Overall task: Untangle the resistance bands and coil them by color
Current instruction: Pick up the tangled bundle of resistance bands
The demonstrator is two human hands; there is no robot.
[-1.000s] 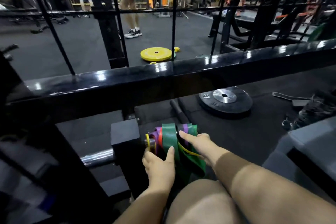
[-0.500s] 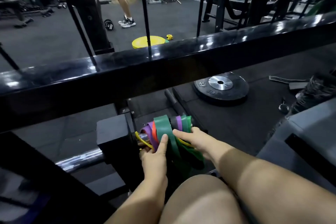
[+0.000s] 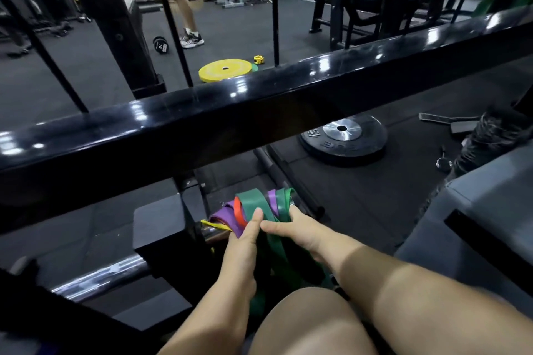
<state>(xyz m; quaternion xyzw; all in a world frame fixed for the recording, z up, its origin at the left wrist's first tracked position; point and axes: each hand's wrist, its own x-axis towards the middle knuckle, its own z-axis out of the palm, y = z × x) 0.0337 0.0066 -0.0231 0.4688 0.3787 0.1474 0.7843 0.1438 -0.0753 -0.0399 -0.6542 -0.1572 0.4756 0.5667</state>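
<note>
A tangle of resistance bands hangs over a steel peg (image 3: 213, 232) low in the rack. The wide green band (image 3: 253, 202) lies on top, with purple bands (image 3: 223, 215), a thin red band (image 3: 238, 215) and a thin yellow band (image 3: 215, 224) beside it. More green band trails down between my forearms. My left hand (image 3: 245, 242) holds the bundle from the near side, thumb up on the green band. My right hand (image 3: 294, 228) grips the right part of the bundle, thumb pointing left and fingers curled behind the bands.
A thick glossy black beam (image 3: 259, 95) crosses just above the bands. A black block (image 3: 161, 236) and a steel bar (image 3: 98, 277) sit to the left. A black 45 plate (image 3: 343, 138) lies on the floor at right, a grey pad (image 3: 484, 210) nearer. A yellow plate (image 3: 226, 70) and a person's legs (image 3: 184, 14) are beyond.
The view has tilted down and closed in. My thumbs have drawn together on the green band, and my right hand's fingers have curled further behind the bundle.
</note>
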